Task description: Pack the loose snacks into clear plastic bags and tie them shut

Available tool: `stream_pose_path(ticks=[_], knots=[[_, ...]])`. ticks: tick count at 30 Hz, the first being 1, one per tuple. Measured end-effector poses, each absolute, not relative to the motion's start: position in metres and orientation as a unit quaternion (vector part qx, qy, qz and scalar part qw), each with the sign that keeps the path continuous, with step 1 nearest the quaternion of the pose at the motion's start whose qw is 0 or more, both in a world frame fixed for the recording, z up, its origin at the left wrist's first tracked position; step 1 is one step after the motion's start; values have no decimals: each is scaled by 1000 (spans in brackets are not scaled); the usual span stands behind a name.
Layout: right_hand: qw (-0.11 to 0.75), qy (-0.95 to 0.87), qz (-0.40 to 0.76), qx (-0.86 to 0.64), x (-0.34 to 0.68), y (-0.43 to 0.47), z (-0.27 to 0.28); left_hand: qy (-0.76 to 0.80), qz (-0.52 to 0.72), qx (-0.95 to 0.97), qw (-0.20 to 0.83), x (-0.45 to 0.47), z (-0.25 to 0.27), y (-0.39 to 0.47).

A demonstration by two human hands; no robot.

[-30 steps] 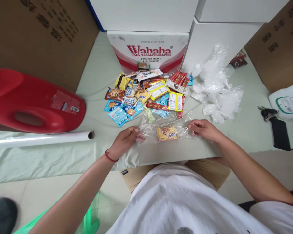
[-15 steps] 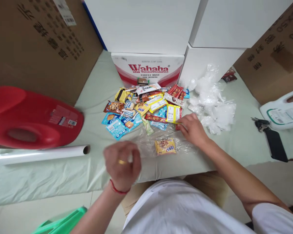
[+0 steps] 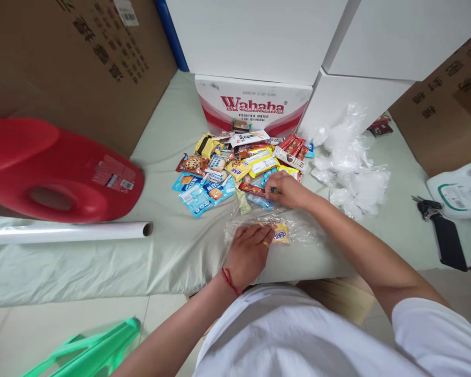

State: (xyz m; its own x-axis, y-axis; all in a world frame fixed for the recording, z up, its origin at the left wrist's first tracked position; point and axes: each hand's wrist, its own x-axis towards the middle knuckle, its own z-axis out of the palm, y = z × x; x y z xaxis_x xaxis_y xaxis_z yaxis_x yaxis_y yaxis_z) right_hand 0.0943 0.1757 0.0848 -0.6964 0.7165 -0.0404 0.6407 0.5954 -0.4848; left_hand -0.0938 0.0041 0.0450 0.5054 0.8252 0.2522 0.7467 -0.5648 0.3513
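My left hand lies flat with its fingers stretched over a clear plastic bag and the left part of a yellow cookie packet. The packet's right part shows beside the fingers. My right hand is closed at the right end of a red snack bar, fingertips pinched together; that end of the bar is hidden. Around it spreads a pile of wrapped snacks, with a yellow packet, blue biscuit packets and a brown cookie packet.
Crumpled clear bags lie right of the pile. Behind stands a Wahaba-style water carton under white boxes. At left are a red jug and a white roll. A phone and white bottle sit at right.
My left hand has moved right and come down onto the bag and cookie packet, its fist opened flat. My right hand has shifted left from the yellow packet to the red snack bar.
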Motion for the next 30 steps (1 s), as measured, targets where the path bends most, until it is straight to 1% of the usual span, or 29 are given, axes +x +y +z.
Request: stream_pose_path(ticks=[3,7,11,13,17,19,22,24,25,28,30], knots=[[82,-889,266,-363,96,156,100,456,190,865,84,-93,47,2],[88,-898,218,-372,99,111,112,468,178,864,55,-90,46,-1],[116,-909,202,-346,105,62,101,469,191,861,55,-90,41,-2],[136,-912,211,-325,106,44,89,462,213,856,98,-94,38,-2],[160,-916,216,-297,105,24,68,464,308,795,240,-114,30,-7],[140,-926,200,-288,105,20,61,523,365,717,281,-130,26,-9],[97,-945,175,-258,105,16,57,656,441,530,306,-157,23,-2],[74,-953,167,-243,106,16,58,699,465,434,326,-169,26,10],[63,-955,165,-240,106,17,59,701,469,417,339,-172,29,18],[42,-958,164,-230,106,22,66,651,452,477,380,-169,41,41],[35,-960,168,-223,105,26,70,617,384,561,396,-161,49,51]])
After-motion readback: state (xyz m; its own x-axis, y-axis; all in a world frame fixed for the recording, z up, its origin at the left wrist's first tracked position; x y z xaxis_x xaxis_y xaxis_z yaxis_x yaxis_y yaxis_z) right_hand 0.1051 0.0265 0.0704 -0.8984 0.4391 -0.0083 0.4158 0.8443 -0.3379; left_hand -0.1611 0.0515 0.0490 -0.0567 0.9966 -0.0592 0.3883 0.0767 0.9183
